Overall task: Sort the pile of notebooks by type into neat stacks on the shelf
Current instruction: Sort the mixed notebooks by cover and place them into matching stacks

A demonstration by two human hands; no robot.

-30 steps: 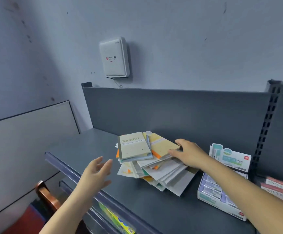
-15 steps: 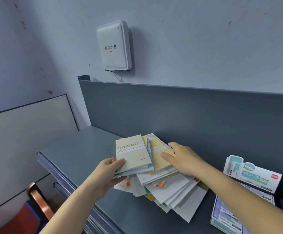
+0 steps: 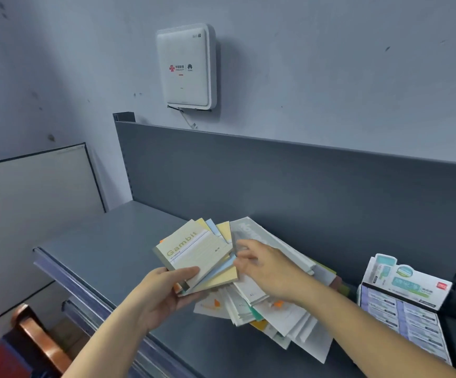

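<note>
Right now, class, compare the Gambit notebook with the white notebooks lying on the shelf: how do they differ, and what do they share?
The Gambit notebook is held off the shelf in the left hand; the white notebooks lie on it. The Gambit notebook has a cream cover and looks thick; the white notebooks look thin and larger. Both are closed, rectangular and not yet in neat stacks.

fanned notebooks (image 3: 262,304) on grey shelf (image 3: 107,241)
</note>
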